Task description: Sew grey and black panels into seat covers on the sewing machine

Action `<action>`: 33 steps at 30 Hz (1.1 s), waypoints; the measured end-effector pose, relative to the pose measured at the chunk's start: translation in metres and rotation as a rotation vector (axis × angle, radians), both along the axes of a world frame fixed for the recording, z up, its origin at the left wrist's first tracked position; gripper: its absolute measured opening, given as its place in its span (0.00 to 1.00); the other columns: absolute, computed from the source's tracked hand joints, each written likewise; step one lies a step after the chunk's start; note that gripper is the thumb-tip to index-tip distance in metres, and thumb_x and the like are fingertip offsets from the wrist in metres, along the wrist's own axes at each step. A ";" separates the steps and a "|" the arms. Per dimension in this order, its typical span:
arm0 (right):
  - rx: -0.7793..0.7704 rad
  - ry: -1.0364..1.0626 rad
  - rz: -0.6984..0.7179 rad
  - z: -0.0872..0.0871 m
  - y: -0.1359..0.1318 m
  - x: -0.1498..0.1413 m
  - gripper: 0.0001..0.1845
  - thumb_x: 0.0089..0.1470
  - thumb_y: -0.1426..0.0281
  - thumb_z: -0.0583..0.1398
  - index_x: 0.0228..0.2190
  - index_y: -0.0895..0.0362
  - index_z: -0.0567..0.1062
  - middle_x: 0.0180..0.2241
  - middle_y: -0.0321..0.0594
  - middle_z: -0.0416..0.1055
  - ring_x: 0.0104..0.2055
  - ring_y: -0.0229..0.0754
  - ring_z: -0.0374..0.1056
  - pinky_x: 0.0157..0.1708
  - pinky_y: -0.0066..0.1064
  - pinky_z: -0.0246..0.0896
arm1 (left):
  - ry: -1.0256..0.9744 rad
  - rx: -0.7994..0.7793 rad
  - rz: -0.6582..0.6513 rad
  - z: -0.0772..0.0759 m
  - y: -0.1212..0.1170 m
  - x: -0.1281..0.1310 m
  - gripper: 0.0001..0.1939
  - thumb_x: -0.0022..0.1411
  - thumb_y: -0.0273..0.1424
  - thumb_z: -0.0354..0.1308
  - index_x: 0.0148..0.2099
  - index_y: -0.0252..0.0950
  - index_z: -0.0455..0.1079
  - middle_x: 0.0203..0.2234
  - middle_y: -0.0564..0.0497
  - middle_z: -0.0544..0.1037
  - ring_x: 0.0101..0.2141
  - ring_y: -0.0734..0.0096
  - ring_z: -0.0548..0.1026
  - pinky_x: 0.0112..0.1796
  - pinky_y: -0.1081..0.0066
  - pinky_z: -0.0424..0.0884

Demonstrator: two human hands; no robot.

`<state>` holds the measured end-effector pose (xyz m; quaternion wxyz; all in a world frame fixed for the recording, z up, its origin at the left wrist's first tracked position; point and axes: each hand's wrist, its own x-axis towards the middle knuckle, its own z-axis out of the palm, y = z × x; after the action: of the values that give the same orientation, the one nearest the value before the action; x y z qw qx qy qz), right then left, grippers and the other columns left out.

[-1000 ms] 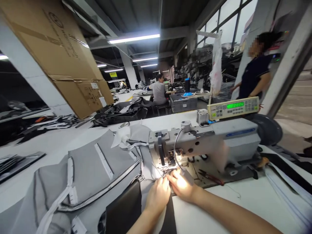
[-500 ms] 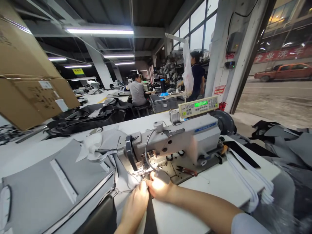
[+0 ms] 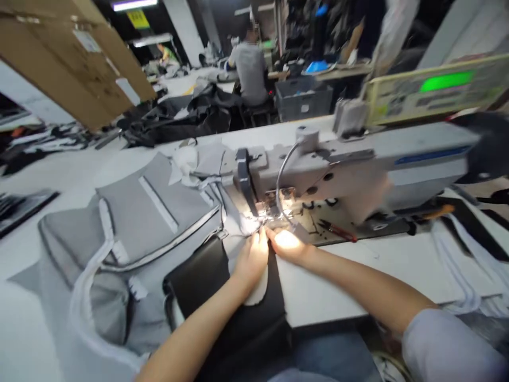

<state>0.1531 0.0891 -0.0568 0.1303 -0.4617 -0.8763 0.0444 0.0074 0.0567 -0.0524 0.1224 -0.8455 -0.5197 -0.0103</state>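
Observation:
Both my hands rest on fabric right in front of the needle of a grey sewing machine [image 3: 358, 164]. My left hand [image 3: 251, 260] lies on a pale grey strip of cloth, fingers curled and pressed down on it. My right hand [image 3: 288, 243] is beside it, brightly lit by the machine lamp, fingers closed on the cloth edge at the presser foot. A black fabric piece [image 3: 222, 297] runs under my hands toward me. A large grey padded cover [image 3: 151, 223] with white strips spreads to the left.
Red-handled snips [image 3: 338, 229] lie on the machine bed right of my hands. A control panel [image 3: 437, 90] with a green display sits on the machine. Cardboard boxes [image 3: 75, 58] stand at the back left. A seated person [image 3: 250, 69] works behind. White strips [image 3: 465, 270] lie at the right.
The view has dropped and swung back left, closer to the machine. My hands stay at the needle, holding the cloth much as before.

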 end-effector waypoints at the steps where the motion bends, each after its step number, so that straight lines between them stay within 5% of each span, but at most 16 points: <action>1: -0.033 -0.001 -0.012 -0.001 0.000 -0.001 0.22 0.66 0.71 0.44 0.54 0.64 0.69 0.39 0.53 0.75 0.42 0.48 0.72 0.45 0.39 0.65 | -0.022 -0.037 0.030 -0.001 0.001 0.001 0.26 0.61 0.15 0.46 0.61 0.20 0.64 0.48 0.30 0.75 0.45 0.54 0.76 0.46 0.61 0.75; 6: -0.079 -0.050 -0.023 -0.001 0.001 0.005 0.24 0.66 0.70 0.45 0.58 0.63 0.67 0.42 0.54 0.75 0.45 0.52 0.70 0.46 0.43 0.65 | -0.034 -0.169 0.107 0.004 0.007 0.000 0.24 0.65 0.18 0.42 0.61 0.17 0.62 0.48 0.29 0.74 0.43 0.56 0.77 0.43 0.65 0.74; 13: 0.053 0.062 0.094 0.008 -0.033 0.032 0.16 0.61 0.73 0.51 0.46 0.60 0.74 0.42 0.49 0.71 0.48 0.52 0.66 0.50 0.44 0.60 | -0.036 -0.180 -0.049 0.012 0.014 -0.012 0.20 0.66 0.21 0.44 0.55 0.26 0.70 0.58 0.38 0.68 0.50 0.59 0.73 0.53 0.64 0.70; 20: -0.056 0.185 0.488 0.010 -0.054 0.034 0.16 0.50 0.72 0.60 0.43 0.57 0.73 0.47 0.46 0.68 0.50 0.48 0.63 0.52 0.41 0.57 | -0.173 -0.172 0.030 0.010 0.006 -0.009 0.19 0.65 0.24 0.46 0.56 0.30 0.67 0.53 0.39 0.71 0.49 0.58 0.73 0.49 0.63 0.72; 29: 0.013 0.190 0.530 0.003 -0.052 0.028 0.14 0.51 0.76 0.57 0.41 0.60 0.73 0.47 0.49 0.69 0.52 0.49 0.64 0.51 0.41 0.61 | -0.335 -0.259 0.273 0.017 0.010 -0.004 0.19 0.62 0.25 0.49 0.55 0.27 0.63 0.43 0.40 0.75 0.46 0.60 0.74 0.49 0.65 0.71; 33: 0.017 0.177 0.536 0.003 -0.053 0.026 0.15 0.51 0.78 0.55 0.41 0.60 0.73 0.44 0.48 0.70 0.52 0.48 0.64 0.53 0.41 0.61 | -0.217 -0.225 0.144 0.020 0.011 -0.007 0.17 0.62 0.23 0.47 0.53 0.27 0.66 0.47 0.39 0.74 0.47 0.60 0.72 0.49 0.65 0.70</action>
<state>0.1792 0.0365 -0.0542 0.1939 -0.2067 -0.9526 0.1103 0.0005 0.0677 -0.0325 -0.0293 -0.8084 -0.5869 -0.0346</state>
